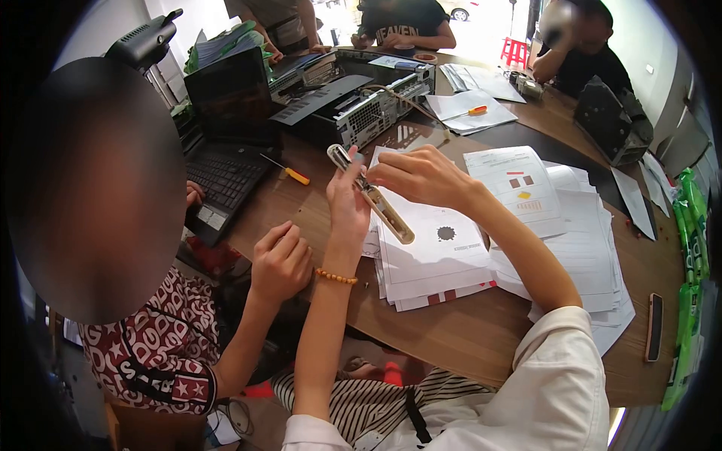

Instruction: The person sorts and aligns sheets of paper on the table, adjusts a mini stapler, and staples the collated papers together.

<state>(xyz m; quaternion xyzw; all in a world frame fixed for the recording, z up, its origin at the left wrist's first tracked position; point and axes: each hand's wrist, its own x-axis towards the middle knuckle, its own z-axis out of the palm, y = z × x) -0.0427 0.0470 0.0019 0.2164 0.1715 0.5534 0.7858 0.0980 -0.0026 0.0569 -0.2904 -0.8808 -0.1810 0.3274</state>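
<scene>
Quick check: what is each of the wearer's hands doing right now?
Left hand: closed around a long, narrow part.
Right hand: fingers bent at the part; whether it grips anything cannot be told.

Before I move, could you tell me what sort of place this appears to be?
Probably a small electronics repair or training room: an opened computer case, a screwdriver beside the laptop, and printed sheets share one wooden table.
</scene>
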